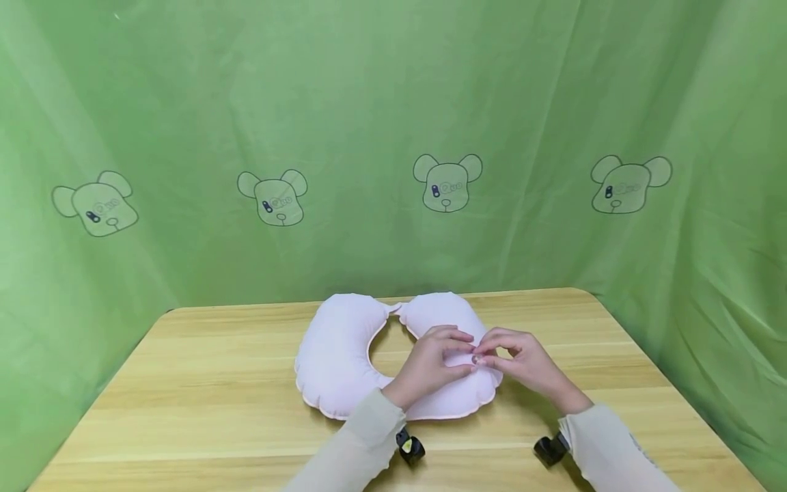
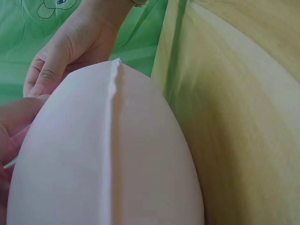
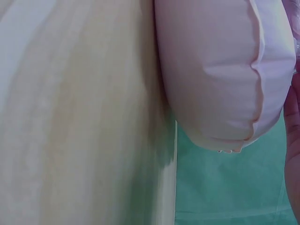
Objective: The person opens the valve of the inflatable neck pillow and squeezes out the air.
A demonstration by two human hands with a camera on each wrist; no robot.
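Observation:
A pale pink inflated U-shaped neck pillow [image 1: 335,348] lies on the table, plump, with a puckered seam round its edge. A small clear air valve [image 1: 476,359] shows on the upper side of its right arm. From the left, my left hand [image 1: 430,362] reaches over the pillow, thumb and fingertips pinching at the valve's base. My right hand [image 1: 522,359] pinches the valve between thumb and forefinger from the other side. In the left wrist view the pillow's bulging side [image 2: 61,154] covers much of the fingers; the right wrist view catches only part of a hand [image 3: 293,122] at its edge.
The wooden table [image 1: 203,383] extends to both sides of the pillow. Green cloth [image 1: 356,89] printed with bear heads hangs behind and beside it. Black wrist devices, one at the left cuff [image 1: 410,447] and one at the right cuff [image 1: 549,451], sit close over the tabletop.

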